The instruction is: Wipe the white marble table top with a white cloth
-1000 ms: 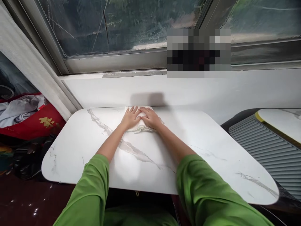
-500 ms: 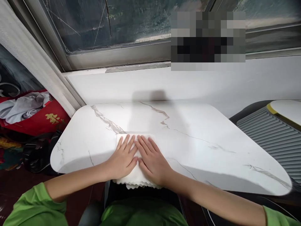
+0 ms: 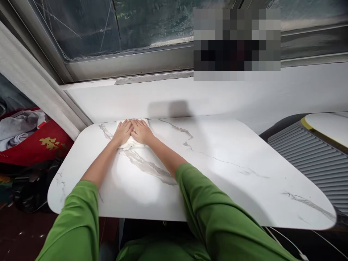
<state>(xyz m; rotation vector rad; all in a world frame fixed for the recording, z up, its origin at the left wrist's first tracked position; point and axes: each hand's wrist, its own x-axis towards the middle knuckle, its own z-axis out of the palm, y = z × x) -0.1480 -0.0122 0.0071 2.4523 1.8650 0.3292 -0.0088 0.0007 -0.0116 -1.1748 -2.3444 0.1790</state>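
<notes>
A white cloth [image 3: 132, 144] lies flat at the far edge of the white marble-patterned tabletop [image 3: 217, 145], against the wall. My left hand [image 3: 123, 132] rests palm down on the cloth, fingers stretched forward. Beside it, my right hand [image 3: 142, 132] presses flat on the same cloth, its fingertips close to those of the left. Both hands are open and grip nothing. Most of the cloth is covered by them; its near edge shows below the palms.
Behind the tabletop is a white wall [image 3: 114, 103] under a metal-framed window [image 3: 130, 67]. A red bag [image 3: 54, 145] with clothes in it stands at the left, near a pale curtain [image 3: 32, 72]. At the right is a grey ribbed object [image 3: 312, 163]. Cables [image 3: 288, 244] run below the front edge.
Both hands have slid the cloth forward and a little left, from the table's near edge to its far edge by the wall. My arms are now stretched out.
</notes>
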